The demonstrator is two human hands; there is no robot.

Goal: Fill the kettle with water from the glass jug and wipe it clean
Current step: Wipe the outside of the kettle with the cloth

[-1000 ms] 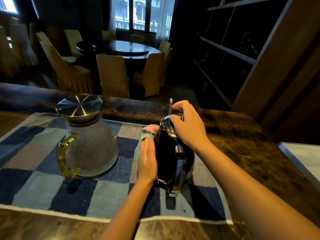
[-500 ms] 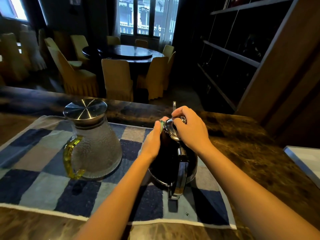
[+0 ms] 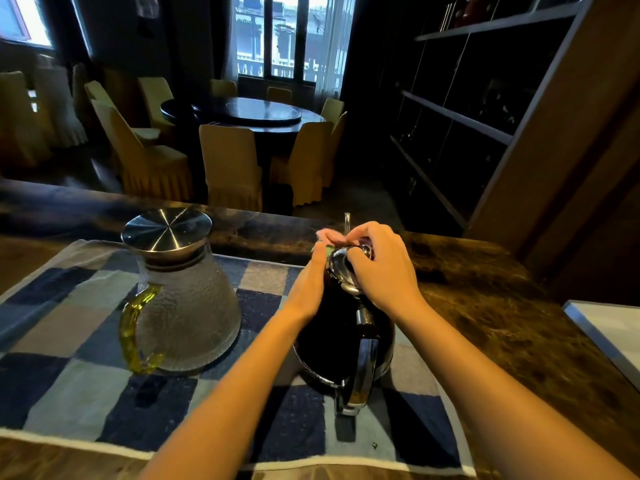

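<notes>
Item 1: dark glossy chrome-lidded kettle point(image 3: 329, 334). Upright on the right part of the mat, its chrome handle turned toward the viewer.

Item 2: right hand point(image 3: 384, 271). It rests on top of the kettle, with the fingers point(image 3: 356, 237) curled down over the lid and gripping its knob.

Item 3: left hand point(image 3: 306, 289). Back of the hand toward the viewer, laid against the kettle's upper left side just beside the lid. The fingers are bent narrow and appear to hold the cloth against the rim, though the hand hides the grip itself.

Item 4: small pink and green cloth point(image 3: 327, 236). Bunched at the left fingertips, touching the lid's edge, with its pink part showing above the hand.

Item 5: clear dimpled glass jug point(image 3: 194, 306). It has a steel lid in place and a yellow-green handle. Upright on the mat to the left of the kettle, near it but apart, with no hand on it.

Item 6: blue, grey and white chequered mat point(image 3: 69, 386). Spread flat under both vessels.

Item 7: dark brown marbled tabletop point(image 3: 485, 306). It carries the mat, and a pale slab point(image 3: 609, 330) lies at its right edge.

Item 8: background. 1 round dark dining table point(image 3: 249, 112) ringed by chairs in yellow covers point(image 3: 230, 161), dark wall shelving point(image 3: 457, 116) at right and a bright window point(image 3: 287, 32) beyond.
</notes>
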